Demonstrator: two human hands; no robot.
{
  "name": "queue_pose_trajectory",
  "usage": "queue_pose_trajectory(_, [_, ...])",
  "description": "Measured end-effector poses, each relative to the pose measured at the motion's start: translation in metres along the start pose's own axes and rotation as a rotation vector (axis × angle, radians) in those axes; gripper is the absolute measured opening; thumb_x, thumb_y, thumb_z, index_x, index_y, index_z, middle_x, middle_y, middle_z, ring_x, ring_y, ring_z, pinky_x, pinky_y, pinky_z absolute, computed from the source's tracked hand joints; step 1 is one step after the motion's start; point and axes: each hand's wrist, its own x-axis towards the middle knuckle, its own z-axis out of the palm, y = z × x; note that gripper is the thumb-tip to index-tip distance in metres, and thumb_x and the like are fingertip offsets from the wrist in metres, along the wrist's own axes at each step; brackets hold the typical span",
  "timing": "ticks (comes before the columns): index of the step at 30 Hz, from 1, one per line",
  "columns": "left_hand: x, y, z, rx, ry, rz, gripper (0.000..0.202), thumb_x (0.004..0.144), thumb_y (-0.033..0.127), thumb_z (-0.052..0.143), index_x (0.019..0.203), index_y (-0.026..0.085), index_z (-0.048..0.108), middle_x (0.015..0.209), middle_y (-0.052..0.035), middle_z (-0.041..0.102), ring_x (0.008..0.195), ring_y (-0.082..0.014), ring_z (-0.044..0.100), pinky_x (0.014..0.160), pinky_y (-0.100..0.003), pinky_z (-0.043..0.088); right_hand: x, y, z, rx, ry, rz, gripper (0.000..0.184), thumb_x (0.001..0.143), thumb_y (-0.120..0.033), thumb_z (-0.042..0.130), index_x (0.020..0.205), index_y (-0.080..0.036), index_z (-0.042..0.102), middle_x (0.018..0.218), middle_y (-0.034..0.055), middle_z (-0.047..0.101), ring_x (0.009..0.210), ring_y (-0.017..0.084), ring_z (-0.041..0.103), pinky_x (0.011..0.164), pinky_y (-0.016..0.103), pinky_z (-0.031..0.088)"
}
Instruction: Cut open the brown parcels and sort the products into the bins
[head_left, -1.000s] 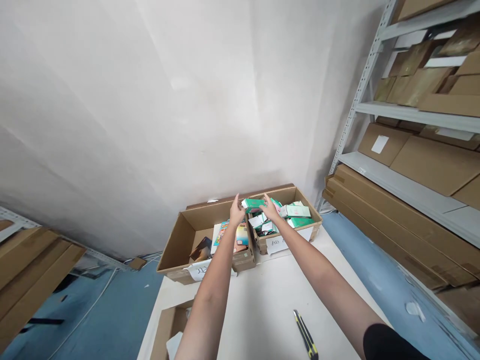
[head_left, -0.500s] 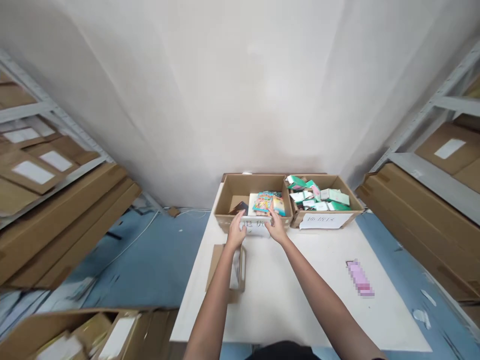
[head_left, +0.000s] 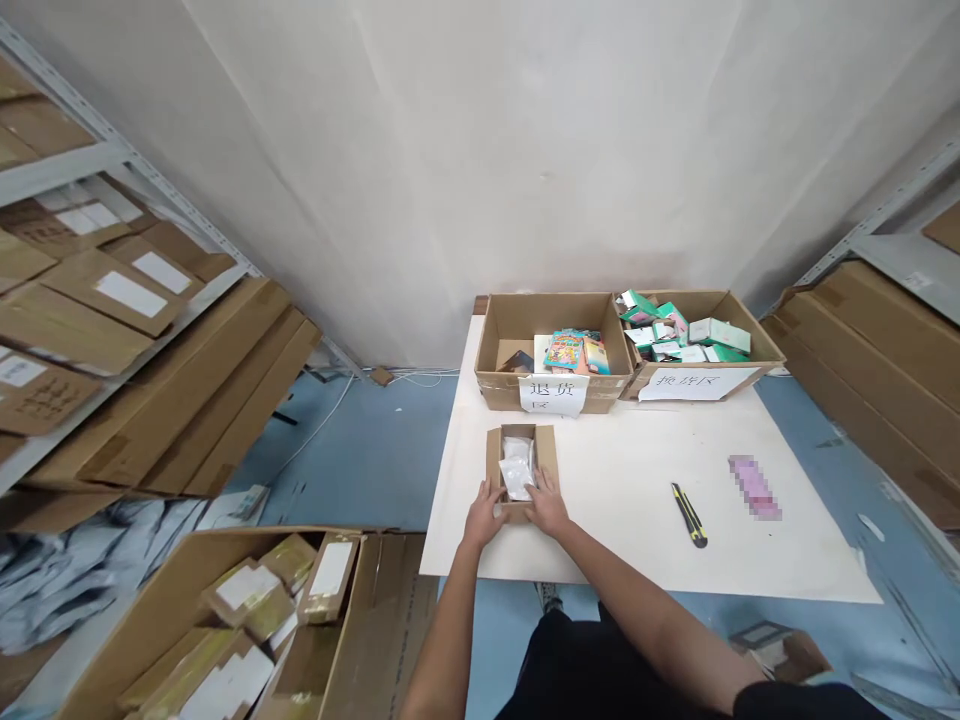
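On the white table (head_left: 615,510) lies a small cardboard box (head_left: 556,445), its flaps spread. Inside it are white packets (head_left: 517,470) that look like wrapped plastic. My left hand (head_left: 484,517) grips the box's front left corner, thumb toward the front flap. At the right side, my right hand (head_left: 550,508) holds the edge, with its fingertips close to the packets. A yellow and black utility knife (head_left: 689,515) rests to the right of my right hand, apart from it.
Behind stand two cartons with paper signs: the left carton (head_left: 499,392) holds colourful booklets, the right carton (head_left: 761,350) green and white boxes. A pink blurred item (head_left: 754,488) lies at right. A large carton of parcels (head_left: 375,610) stands at lower left. Shelves (head_left: 150,300) flank the table.
My hands have moved back from the left carton's front edge to the small box, and both now hold it. The view has shifted, and the utility knife now shows.
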Motion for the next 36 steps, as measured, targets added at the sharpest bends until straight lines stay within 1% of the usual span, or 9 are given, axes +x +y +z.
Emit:
queue_pose_trajectory(2, [0.004,0.008,0.011,0.045,-0.05,0.01,0.057,0.08,0.029,0.083,0.135,0.028,0.068,0.177,-0.0098,0.024,0.143,-0.0323,0.056,0.115,-0.043,0.048,-0.015,0.016,0.001,-0.075,-0.028,0.018,0.051,0.08,-0.022,0.082,0.131,-0.018,0.072,0.175,0.0167,0.025,0.163,0.041,0.016,0.129,0.062,0.021])
queue_pose_trajectory(5, [0.015,0.034,0.024,0.117,-0.014,0.007,0.027,0.09,0.023,0.073,0.117,0.028,0.077,0.177,-0.0041,0.025,0.124,-0.0273,0.07,0.107,-0.039,0.054,-0.028,0.032,0.0,-0.107,0.036,0.083,0.045,0.084,-0.021,0.078,0.128,-0.019,0.071,0.175,0.0158,0.023,0.163,0.038,0.016,0.128,0.06,0.023])
queue_pose_trajectory(11, [0.024,0.124,0.052,0.136,0.101,0.186,0.022,0.096,0.026,0.067,0.114,0.03,0.08,0.169,-0.0069,0.042,0.132,-0.0291,0.065,0.103,-0.04,0.057,-0.067,0.067,-0.052,-0.116,0.426,0.235,0.032,0.083,-0.015,0.079,0.114,-0.015,0.073,0.171,0.0213,0.033,0.162,0.038,0.023,0.127,0.059,0.029])
queue_pose_trajectory(15, [0.023,0.21,0.09,0.097,0.122,0.452,0.021,0.095,0.026,0.067,0.11,0.029,0.081,0.164,-0.0051,0.05,0.142,-0.0322,0.057,0.106,-0.043,0.058,-0.141,0.11,-0.112,-0.165,0.595,0.403,0.029,0.085,-0.024,0.083,0.112,-0.016,0.075,0.17,0.0196,0.036,0.161,0.038,0.023,0.125,0.057,0.033])
queue_pose_trajectory(19, [0.01,0.32,0.164,0.111,-0.011,0.71,0.018,0.097,0.029,0.066,0.107,0.026,0.081,0.166,-0.006,0.046,0.144,-0.0319,0.055,0.108,-0.044,0.058,-0.262,0.169,-0.156,-0.231,0.733,0.619,0.022,0.091,-0.023,0.077,0.113,-0.02,0.076,0.167,0.0167,0.042,0.16,0.035,0.028,0.126,0.06,0.029])
queue_pose_trajectory(23, [-0.039,0.422,0.261,0.163,-0.204,0.898,0.014,0.096,0.031,0.068,0.102,0.028,0.08,0.167,-0.0028,0.046,0.142,-0.0299,0.057,0.11,-0.044,0.057,-0.396,0.216,-0.169,-0.262,0.825,0.828,0.023,0.094,-0.016,0.068,0.114,-0.023,0.077,0.168,0.0133,0.041,0.161,0.032,0.025,0.125,0.061,0.03])
queue_pose_trajectory(26, [-0.09,0.48,0.33,0.217,-0.336,1.008,0.013,0.095,0.029,0.07,0.104,0.028,0.08,0.166,-0.0037,0.046,0.143,-0.0309,0.056,0.11,-0.044,0.056,-0.485,0.237,-0.165,-0.247,0.873,1.033,0.027,0.092,-0.015,0.069,0.116,-0.023,0.076,0.17,0.0147,0.038,0.162,0.034,0.023,0.122,0.061,0.033])
queue_pose_trajectory(31, [-0.18,0.549,0.421,0.282,-0.51,1.16,0.015,0.095,0.031,0.07,0.106,0.028,0.079,0.169,-0.0076,0.043,0.149,-0.031,0.049,0.115,-0.043,0.052,-0.616,0.253,-0.156,-0.293,0.967,1.269,0.017,0.093,-0.017,0.066,0.107,-0.021,0.073,0.166,0.014,0.045,0.159,0.035,0.03,0.122,0.062,0.033])
queue_pose_trajectory(36, [-0.257,0.594,0.482,0.286,-0.695,1.247,0.014,0.095,0.027,0.07,0.105,0.024,0.079,0.173,-0.009,0.035,0.153,-0.033,0.045,0.118,-0.045,0.048,-0.718,0.247,-0.15,-0.333,1.012,1.451,0.012,0.091,-0.018,0.068,0.101,-0.021,0.074,0.163,0.0144,0.048,0.159,0.036,0.029,0.122,0.06,0.033])
